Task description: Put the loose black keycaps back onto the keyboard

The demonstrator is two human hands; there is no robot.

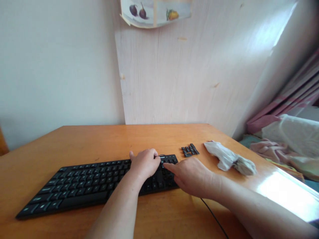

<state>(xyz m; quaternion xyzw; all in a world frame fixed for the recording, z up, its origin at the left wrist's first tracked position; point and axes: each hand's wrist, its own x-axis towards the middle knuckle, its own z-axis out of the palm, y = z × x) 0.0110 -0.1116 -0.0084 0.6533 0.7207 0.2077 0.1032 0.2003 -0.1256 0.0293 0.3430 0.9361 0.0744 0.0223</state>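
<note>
A black computer keyboard (84, 187) lies at an angle on the wooden table. My left hand (144, 164) rests over its back edge, right of the middle, with the fingers bent around that edge and the thumb near the top right part. The fingertips are partly hidden. My right hand (191, 176) is at the keyboard's right end. Its index finger is stretched out and touches the upper number pad, while the other fingers curl underneath, mostly out of sight. Several loose black keycaps (189, 150) lie in a small group behind my right hand.
A crumpled whitish plastic bag (219, 154) with a greyish bundled end lies on the table (104, 141) at the right. A black cable (213, 214) runs toward the front edge. Behind stands a wall with a fruit picture (159, 15); bedding (294, 136) is at far right.
</note>
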